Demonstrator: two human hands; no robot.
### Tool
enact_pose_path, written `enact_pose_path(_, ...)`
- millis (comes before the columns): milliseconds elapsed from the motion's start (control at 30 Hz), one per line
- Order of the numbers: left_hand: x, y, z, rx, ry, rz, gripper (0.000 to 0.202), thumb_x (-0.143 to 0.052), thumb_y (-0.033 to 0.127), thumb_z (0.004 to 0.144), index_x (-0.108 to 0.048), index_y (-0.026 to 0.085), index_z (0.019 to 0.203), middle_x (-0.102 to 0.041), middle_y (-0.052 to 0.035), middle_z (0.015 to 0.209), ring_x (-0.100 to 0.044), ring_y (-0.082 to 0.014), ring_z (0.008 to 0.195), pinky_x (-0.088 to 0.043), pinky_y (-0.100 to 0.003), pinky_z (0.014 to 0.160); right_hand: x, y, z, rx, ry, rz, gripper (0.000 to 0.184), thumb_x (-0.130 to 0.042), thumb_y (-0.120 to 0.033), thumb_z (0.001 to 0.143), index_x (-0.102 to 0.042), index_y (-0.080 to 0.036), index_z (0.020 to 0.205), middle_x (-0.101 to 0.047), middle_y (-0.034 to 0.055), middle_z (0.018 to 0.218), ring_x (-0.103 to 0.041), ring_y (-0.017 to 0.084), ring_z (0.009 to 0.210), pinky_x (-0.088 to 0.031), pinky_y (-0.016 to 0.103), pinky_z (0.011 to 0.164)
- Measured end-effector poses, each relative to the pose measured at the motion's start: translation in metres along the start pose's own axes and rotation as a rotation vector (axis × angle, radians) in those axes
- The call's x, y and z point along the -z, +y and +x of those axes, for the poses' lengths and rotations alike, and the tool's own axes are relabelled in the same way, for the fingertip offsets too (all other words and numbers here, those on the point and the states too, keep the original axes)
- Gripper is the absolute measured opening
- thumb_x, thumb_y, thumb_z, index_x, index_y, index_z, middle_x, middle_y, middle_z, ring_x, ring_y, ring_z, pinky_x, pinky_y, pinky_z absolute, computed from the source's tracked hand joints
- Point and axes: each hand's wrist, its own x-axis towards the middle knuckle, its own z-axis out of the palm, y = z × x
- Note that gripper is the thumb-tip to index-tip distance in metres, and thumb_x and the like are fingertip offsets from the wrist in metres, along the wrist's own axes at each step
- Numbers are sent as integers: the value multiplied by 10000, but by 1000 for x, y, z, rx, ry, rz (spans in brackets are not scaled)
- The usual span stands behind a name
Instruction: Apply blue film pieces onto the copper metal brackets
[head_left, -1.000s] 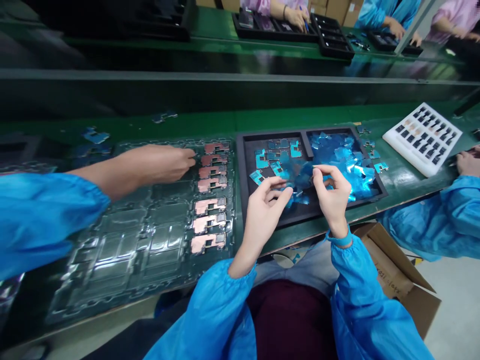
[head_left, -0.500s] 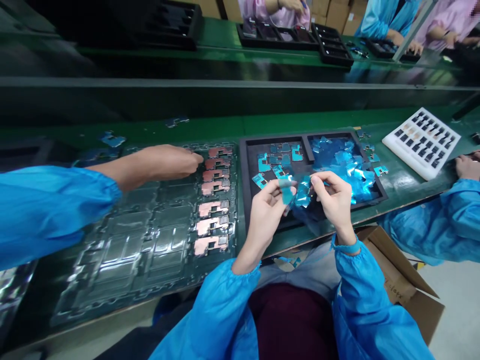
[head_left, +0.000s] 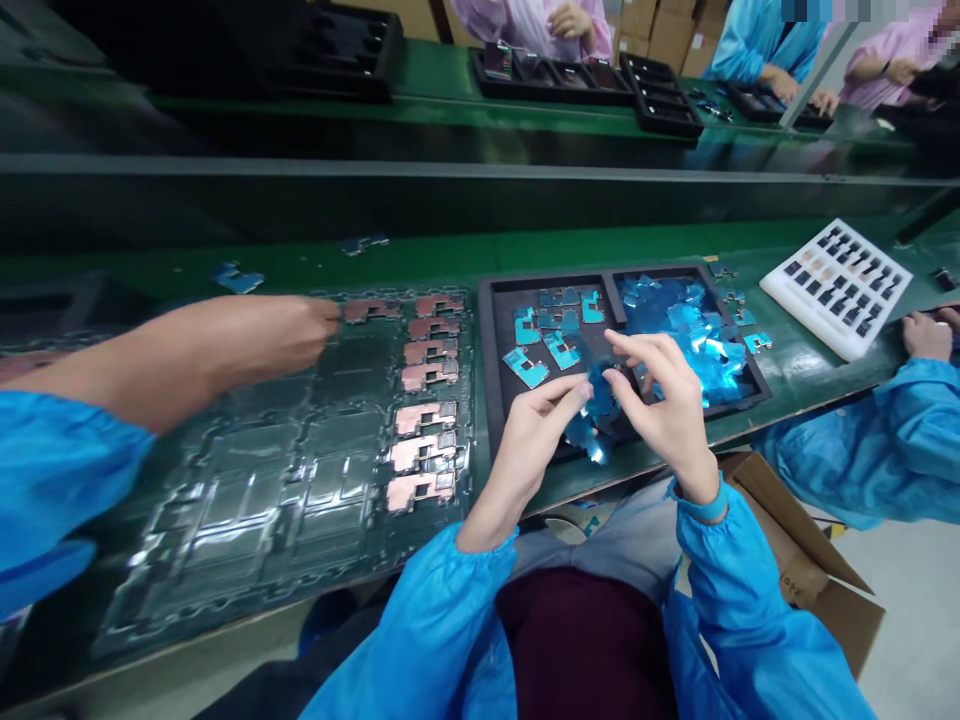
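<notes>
My left hand (head_left: 536,430) is closed in a pinch on a shiny piece of blue film (head_left: 596,425), over the front of a dark divided tray (head_left: 487,370). Whether a board is under that film I cannot make out. Beside the film, my right hand (head_left: 664,395) has its thumb and forefinger apart, with nothing visible between them. In the tray's left compartment lie several small blue circuit boards (head_left: 526,367). A heap of crumpled blue film (head_left: 697,325) fills much of the right compartment.
To the left, a co-worker's hand (head_left: 277,335) is over a clear plastic tray (head_left: 337,480) holding pink-backed boards (head_left: 420,455). A white block (head_left: 840,290) with dark parts stands right. Loose boards (head_left: 757,342) lie beside the dark tray. An open cardboard box (head_left: 840,620) is below.
My right hand's fingers have parted from the film, which now hangs lower by my left hand. The co-worker's hand has moved left, and another pink-backed board shows in the clear tray.
</notes>
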Motion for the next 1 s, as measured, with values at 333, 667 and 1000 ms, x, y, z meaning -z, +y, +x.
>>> enact_pose_path(333, 0, 3, -4, 89, -71, -141, 467, -1002, 529, 731, -916, 184, 1033, -846, -89, 997, -727, -207, 834, -590, -269, 688, 0, 1, -6, 335, 152, -288, 157, -719, -109, 1032, -752, -244, 1107, -762, 42, 977, -708, 180, 910, -603, 323, 797)
enact_pose_path(667, 2, 8, -6, 166, -90, -275, 511, -1058, 488, 665, -910, 221, 1075, -863, -69, 1007, -777, -201, 938, -646, -229, 783, -2, -1, -18, 437, 212, -297, 282, -727, -53, 1000, -744, -239, 1211, -798, 58, 1033, -782, 192, 965, -669, 330, 862)
enact_pose_path(1000, 4, 7, -6, 145, -50, -309, 463, -1059, 410, 675, -904, 203, 1059, -855, -52, 958, -732, -150, 776, -599, -230, 740, -2, -6, -16, 414, 230, -234, 239, -739, -66, 986, -742, -233, 1157, -835, 67, 1093, -804, 206, 1002, -689, 358, 892)
